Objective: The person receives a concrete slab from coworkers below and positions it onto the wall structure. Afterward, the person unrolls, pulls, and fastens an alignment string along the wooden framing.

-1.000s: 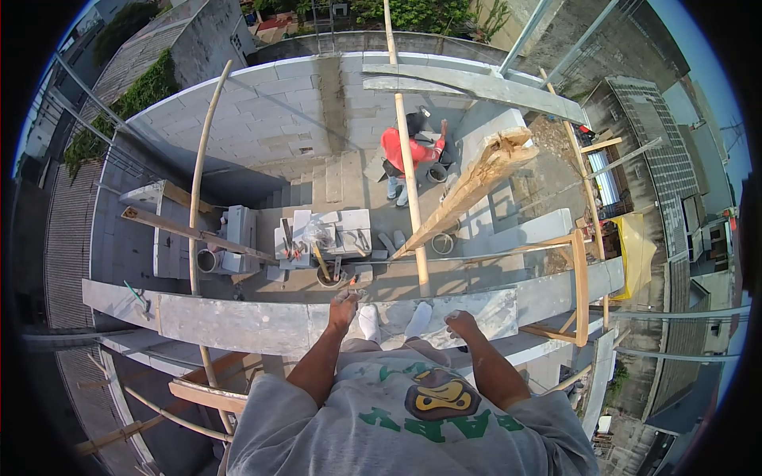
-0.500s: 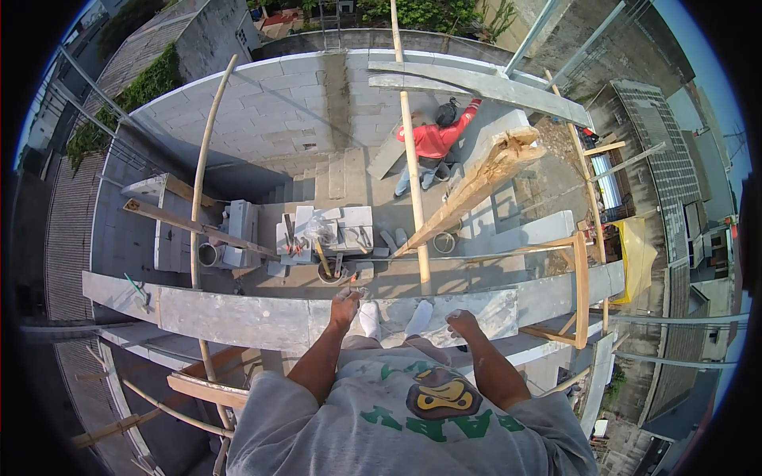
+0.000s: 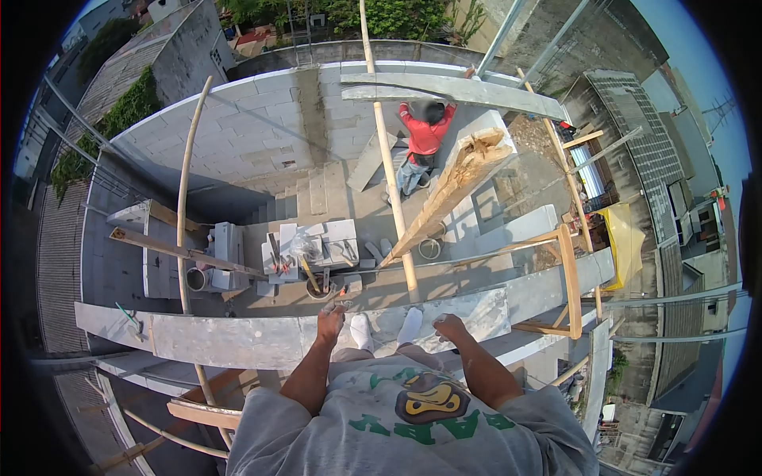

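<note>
My left hand (image 3: 330, 323) is closed, fingers curled in, just left of my white-socked feet (image 3: 361, 332). Whatever it may grip is hidden; a small orange-and-grey item (image 3: 343, 293) shows just beyond its fingertips. To the right of my feet, my right hand (image 3: 452, 327) is closed too, its palm side hidden. Both hands hang over the long grey plank (image 3: 230, 339) under my feet. Down below, beyond my left hand, a bucket (image 3: 319, 289) with a wooden handle in it stands by white blocks (image 3: 341, 232) with tools on top.
A thick timber (image 3: 444, 198) rises in front, beside a bamboo pole (image 3: 382, 131). Left on the plank lies a green-handled tool (image 3: 129, 316). A wooden frame (image 3: 570, 278) stands at right. Far below, a person in red (image 3: 426, 135) works beside block walls. The plank's edges drop to the floor below.
The view has shifted, so the scene sits lower and further left. My left hand has drawn slightly left of my feet. Below, the person in red has pulled in an outstretched arm.
</note>
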A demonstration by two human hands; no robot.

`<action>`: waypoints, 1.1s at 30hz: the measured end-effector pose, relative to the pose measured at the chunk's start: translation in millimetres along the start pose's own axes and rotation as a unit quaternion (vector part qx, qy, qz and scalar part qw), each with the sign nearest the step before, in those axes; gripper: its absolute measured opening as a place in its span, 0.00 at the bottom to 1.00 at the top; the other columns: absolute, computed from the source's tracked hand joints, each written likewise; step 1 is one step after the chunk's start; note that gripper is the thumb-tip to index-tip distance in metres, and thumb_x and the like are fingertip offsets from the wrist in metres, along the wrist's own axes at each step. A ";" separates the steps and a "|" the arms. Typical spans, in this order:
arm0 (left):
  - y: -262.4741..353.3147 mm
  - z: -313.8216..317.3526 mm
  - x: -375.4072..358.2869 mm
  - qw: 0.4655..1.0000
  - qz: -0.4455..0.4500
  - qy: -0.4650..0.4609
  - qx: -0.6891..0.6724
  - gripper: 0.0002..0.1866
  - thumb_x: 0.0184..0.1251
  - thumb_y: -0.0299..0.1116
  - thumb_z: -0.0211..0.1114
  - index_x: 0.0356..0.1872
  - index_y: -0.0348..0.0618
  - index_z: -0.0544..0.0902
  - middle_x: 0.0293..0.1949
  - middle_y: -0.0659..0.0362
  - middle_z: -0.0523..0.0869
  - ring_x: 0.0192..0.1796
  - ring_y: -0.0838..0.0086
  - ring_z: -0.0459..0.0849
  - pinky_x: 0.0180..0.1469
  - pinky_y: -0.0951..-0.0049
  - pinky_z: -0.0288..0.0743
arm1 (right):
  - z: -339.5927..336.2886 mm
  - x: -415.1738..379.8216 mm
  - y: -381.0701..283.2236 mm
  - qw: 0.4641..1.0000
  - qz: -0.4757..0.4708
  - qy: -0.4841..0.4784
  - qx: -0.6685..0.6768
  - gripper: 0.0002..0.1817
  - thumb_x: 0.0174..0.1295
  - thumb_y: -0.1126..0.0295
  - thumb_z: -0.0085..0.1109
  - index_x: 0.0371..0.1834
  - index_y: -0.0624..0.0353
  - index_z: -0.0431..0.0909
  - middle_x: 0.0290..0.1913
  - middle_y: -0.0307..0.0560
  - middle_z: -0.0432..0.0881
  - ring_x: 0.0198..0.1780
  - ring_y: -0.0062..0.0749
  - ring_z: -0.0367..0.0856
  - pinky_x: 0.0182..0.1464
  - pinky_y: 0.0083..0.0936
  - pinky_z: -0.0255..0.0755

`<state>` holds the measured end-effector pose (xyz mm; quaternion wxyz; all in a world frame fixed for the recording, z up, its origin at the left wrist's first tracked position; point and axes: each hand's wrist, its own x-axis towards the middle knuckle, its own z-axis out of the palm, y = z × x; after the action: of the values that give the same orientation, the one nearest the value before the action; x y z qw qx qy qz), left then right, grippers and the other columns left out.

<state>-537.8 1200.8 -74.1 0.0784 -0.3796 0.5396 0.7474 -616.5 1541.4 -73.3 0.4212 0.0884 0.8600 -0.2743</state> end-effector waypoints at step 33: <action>11.2 9.7 -7.7 1.000 0.002 0.009 0.009 0.05 0.54 0.28 0.57 0.20 0.45 0.76 0.14 0.71 0.68 0.17 0.87 0.63 0.20 0.82 0.53 | -3.5 -13.1 -5.5 0.999 -0.004 0.008 0.041 0.16 0.52 0.63 0.54 0.38 0.66 0.78 0.25 0.51 0.81 0.22 0.34 0.80 0.24 0.26 0.76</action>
<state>-543.0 1206.9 -59.5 0.0759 -0.3847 0.5477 0.7391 -612.7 1539.8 -59.2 0.4095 0.1048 0.8515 -0.3104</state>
